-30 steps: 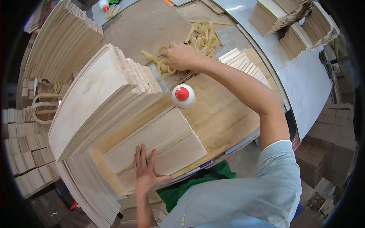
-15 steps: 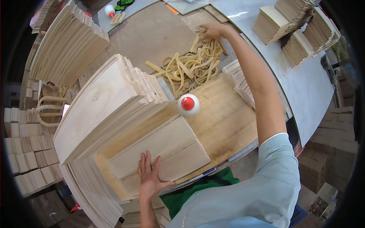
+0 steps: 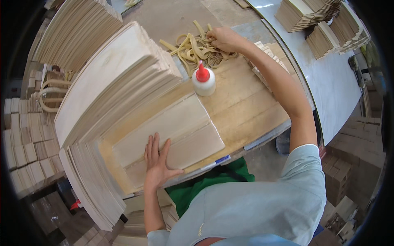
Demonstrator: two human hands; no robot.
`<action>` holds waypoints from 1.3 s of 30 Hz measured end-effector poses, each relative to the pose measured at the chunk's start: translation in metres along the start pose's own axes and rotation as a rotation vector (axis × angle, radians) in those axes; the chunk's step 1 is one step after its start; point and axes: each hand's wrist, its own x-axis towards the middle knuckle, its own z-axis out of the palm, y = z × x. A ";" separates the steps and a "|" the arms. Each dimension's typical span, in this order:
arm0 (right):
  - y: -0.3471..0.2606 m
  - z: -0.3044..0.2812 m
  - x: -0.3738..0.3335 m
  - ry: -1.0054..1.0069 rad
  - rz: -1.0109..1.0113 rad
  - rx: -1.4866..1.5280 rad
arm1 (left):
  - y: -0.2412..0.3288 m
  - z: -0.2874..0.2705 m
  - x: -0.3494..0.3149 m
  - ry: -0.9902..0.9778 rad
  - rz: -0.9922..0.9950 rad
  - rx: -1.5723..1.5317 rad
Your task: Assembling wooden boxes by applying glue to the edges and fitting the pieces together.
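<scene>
My left hand (image 3: 158, 166) lies flat with fingers spread on a pale wooden panel (image 3: 172, 143). The panel shows lengthwise seams between its boards and a white line, apparently glue, along its right end. My right hand (image 3: 225, 40) reaches to the far side, its fingers curled round part of a heap of yellowish rubber bands (image 3: 191, 49); the fingertips are partly hidden. Between the panel and the heap stands a white glue bottle (image 3: 204, 84) with a red nozzle, upright, touched by neither hand.
Left of the panel rises a tall stack of curved wooden sheets (image 3: 111, 69), with another stack (image 3: 78, 33) behind it. Small wood strips (image 3: 271, 57) lie under my right forearm. More cut pieces (image 3: 324, 39) stand on the grey table (image 3: 332, 90) at right. Green cloth (image 3: 213, 178) hangs at the near edge.
My right hand has moved nearer, drawing part of the rubber band heap together. The whole view has shifted, so the bench sits higher. My left hand stays flat on the panel.
</scene>
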 end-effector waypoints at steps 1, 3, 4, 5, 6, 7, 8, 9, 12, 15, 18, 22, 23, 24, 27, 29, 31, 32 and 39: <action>0.006 0.006 -0.002 0.047 -0.087 -0.038 | 0.000 0.001 0.000 0.003 -0.010 -0.002; 0.014 0.008 0.004 0.031 -0.101 -0.091 | 0.000 0.001 -0.004 0.023 0.017 -0.009; 0.007 0.000 -0.002 0.014 -0.113 -0.089 | -0.002 0.004 -0.007 0.022 -0.001 -0.020; 0.001 -0.012 -0.009 0.004 -0.056 -0.049 | -0.004 0.006 -0.008 0.043 0.031 -0.007; -0.002 -0.020 -0.012 -0.004 -0.005 -0.011 | -0.005 0.008 -0.009 0.071 0.061 0.010; 0.007 -0.021 -0.014 -0.016 -0.014 -0.017 | -0.006 0.008 -0.009 0.075 0.050 -0.002; 0.016 -0.022 -0.016 0.188 -0.169 -0.076 | -0.006 0.009 -0.010 0.080 0.069 0.002; 0.020 -0.018 -0.017 0.390 -0.331 -0.127 | -0.009 0.010 -0.010 0.086 0.081 0.006; -0.017 -0.021 -0.033 0.358 0.017 0.192 | -0.018 0.009 -0.015 0.159 0.173 -0.008; -0.025 -0.018 -0.041 0.144 0.120 -0.051 | -0.013 0.003 -0.019 0.185 0.167 -0.042; -0.016 -0.010 -0.039 0.238 0.208 -0.090 | -0.015 0.005 -0.022 0.318 0.156 -0.072; -0.030 -0.001 -0.036 0.278 0.031 0.117 | -0.042 0.014 -0.053 0.584 0.052 -0.082; -0.037 -0.004 -0.045 0.262 0.038 0.131 | -0.052 0.020 -0.066 0.685 -0.015 -0.172; -0.057 -0.017 -0.061 0.293 0.003 0.025 | -0.065 0.016 -0.085 0.807 -0.107 -0.239; 0.019 -0.029 -0.132 0.588 0.041 0.554 | -0.052 -0.024 -0.100 0.958 -0.162 -0.396; -0.026 -0.025 -0.178 0.524 0.079 0.543 | -0.076 -0.060 -0.129 1.062 -0.403 -0.152; -0.052 -0.015 -0.217 0.467 0.085 0.464 | -0.098 -0.107 -0.157 1.240 -0.412 0.131; -0.059 -0.011 -0.226 0.421 0.081 0.433 | -0.122 -0.123 -0.176 1.232 -0.466 0.391; -0.110 0.044 -0.256 0.304 0.057 0.833 | -0.187 -0.153 -0.222 0.762 -0.950 0.098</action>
